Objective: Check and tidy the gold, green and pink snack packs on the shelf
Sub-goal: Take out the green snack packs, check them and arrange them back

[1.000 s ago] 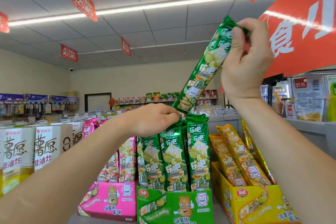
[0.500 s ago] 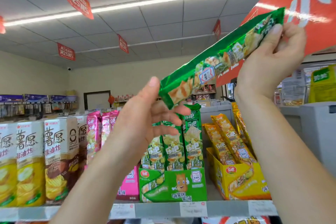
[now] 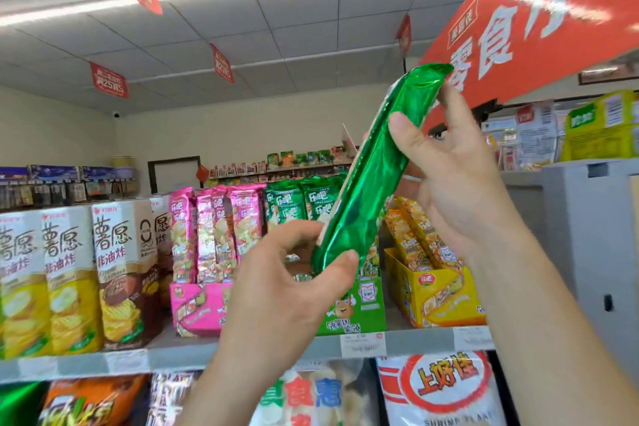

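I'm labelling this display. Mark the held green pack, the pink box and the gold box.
Green pack (image 3: 373, 173), head view, middle of its shiny plain side.
Pink box (image 3: 197, 308), head view, front panel.
Gold box (image 3: 439, 301), head view, front wall.

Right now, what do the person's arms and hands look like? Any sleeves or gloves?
The left forearm and right forearm are bare, with no sleeves in view. The left hand and right hand wear no gloves; no watch or bracelet shows. Thumbnails are short.
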`<act>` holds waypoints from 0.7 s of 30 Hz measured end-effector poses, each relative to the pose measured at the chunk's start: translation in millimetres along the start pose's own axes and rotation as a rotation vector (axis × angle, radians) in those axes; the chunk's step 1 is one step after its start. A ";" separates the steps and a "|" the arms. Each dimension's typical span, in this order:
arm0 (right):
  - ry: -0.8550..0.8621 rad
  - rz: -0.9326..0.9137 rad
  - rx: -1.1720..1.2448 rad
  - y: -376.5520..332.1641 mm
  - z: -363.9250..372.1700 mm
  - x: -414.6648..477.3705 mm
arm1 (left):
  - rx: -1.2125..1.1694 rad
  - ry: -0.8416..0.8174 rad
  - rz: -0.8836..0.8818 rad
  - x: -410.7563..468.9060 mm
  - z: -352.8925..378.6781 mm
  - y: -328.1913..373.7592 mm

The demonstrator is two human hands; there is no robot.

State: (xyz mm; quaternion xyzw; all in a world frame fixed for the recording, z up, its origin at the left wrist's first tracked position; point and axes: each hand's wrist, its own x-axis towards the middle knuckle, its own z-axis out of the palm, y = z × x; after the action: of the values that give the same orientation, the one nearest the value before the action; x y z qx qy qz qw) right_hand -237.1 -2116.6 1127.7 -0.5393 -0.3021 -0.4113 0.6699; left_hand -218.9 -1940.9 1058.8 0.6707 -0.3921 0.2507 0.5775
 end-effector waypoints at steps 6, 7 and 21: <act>-0.015 0.023 -0.055 10.3 1.1 -25.3 | -0.052 -0.086 -0.030 -9.9 3.9 -4.9; -0.016 0.027 -0.053 10.5 2.1 -28.4 | -0.077 -0.096 -0.023 -11.1 4.0 -5.0; -0.134 0.066 -0.066 26.5 19.9 -72.0 | -0.274 -0.102 -0.046 -17.3 3.3 -11.8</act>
State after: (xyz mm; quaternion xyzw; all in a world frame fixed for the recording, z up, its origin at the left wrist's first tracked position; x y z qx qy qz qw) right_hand -247.6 -2078.9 1058.7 -0.5969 -0.3147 -0.3616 0.6433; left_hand -219.5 -1939.6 1037.6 0.6064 -0.4358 0.1474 0.6486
